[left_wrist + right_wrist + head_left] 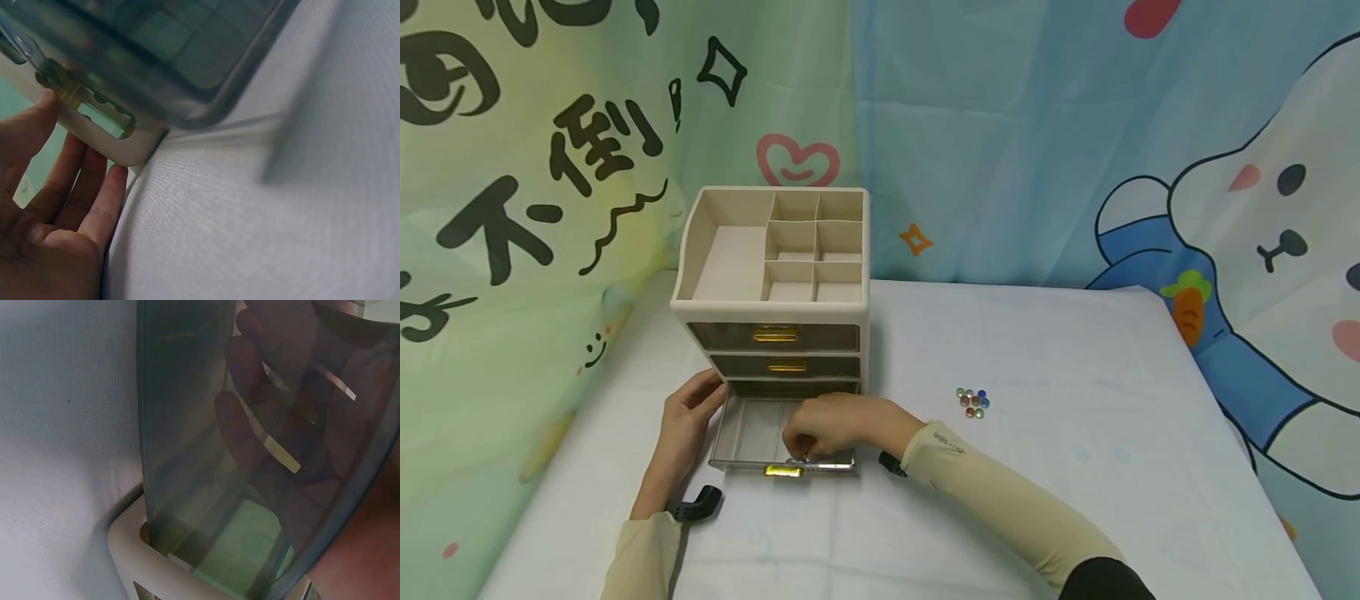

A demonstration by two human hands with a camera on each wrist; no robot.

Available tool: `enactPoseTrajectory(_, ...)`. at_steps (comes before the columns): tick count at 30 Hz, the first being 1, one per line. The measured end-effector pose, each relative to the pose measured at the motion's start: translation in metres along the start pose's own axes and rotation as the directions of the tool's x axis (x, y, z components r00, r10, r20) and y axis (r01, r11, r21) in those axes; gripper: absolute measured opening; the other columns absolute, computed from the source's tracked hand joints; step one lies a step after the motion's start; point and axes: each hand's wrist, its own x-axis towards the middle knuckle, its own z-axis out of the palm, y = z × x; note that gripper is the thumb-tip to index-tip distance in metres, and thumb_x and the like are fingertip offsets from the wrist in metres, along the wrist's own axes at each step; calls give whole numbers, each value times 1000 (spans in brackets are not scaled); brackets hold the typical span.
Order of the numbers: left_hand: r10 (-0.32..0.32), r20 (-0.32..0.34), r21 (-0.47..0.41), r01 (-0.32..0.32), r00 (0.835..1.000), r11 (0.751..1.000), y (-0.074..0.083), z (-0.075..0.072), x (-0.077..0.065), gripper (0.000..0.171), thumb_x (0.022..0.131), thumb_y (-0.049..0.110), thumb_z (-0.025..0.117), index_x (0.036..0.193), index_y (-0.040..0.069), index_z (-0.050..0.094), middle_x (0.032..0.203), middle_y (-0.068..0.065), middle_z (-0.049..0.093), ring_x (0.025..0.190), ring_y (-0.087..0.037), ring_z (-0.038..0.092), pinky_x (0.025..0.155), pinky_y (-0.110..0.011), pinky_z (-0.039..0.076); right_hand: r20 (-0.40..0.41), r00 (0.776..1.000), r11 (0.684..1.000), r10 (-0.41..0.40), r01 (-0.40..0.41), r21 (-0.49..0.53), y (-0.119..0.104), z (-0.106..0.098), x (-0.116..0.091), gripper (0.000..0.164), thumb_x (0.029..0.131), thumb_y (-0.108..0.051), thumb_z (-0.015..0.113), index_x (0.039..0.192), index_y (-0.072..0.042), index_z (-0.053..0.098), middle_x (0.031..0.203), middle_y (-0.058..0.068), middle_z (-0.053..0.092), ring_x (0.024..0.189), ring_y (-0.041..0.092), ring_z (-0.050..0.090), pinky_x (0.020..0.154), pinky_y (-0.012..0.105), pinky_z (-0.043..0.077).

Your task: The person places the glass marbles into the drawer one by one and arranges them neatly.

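A cream desktop organizer (863, 292) with smoky see-through drawers stands on the table. Its bottom drawer (745, 425) is pulled out. My left hand (688, 421) is at the organizer's lower left side; in the left wrist view the thumb touches the cream frame (100, 140) and the other fingertips lie along its outer side. Bent over the bottom drawer, my right hand (827, 423) reaches down behind its front wall. Through the drawer's tinted plastic, its fingers (240, 425) appear bent and spread. The thumb and index tips are largely hidden, and I cannot tell whether they pinch anything.
Several small coloured glass marbles (972, 402) lie together on the white tablecloth (1037, 350), right of the organizer. Two upper drawers are closed, with gold handles (775, 335). Compartments (790, 281) top the organizer. A printed curtain (970, 150) hangs behind and on both sides.
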Motion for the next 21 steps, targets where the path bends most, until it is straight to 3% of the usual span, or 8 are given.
enactPoseTrajectory(13, 0, 10, -3, 0, 1000, 1000, -2, 0, -1, 35, 102, 9, 66, 137, 3, 64, 119, 15, 71, 110, -3, 65, 91, -14, 54, 14, 1000, 1000, -21, 21, 3, -1, 2, 0, 13, 94, -10, 77, 95, -23, 74, 87, -12, 69, 78, -1, 56, 67, 13, 45)
enactPoseTrajectory(21, 15, -7, -12, -15, 1000, 1000, -1, 0, -1, 32, 102, 6, 65, 134, 2, 66, 116, 15, 72, 107, -2, 65, 90, -14, 54, 2, 999, 999, -33, 33, 34, 0, -3, -3, 14, 94, -8, 76, 96, -21, 75, 89, -12, 69, 82, 0, 59, 72, 13, 48)
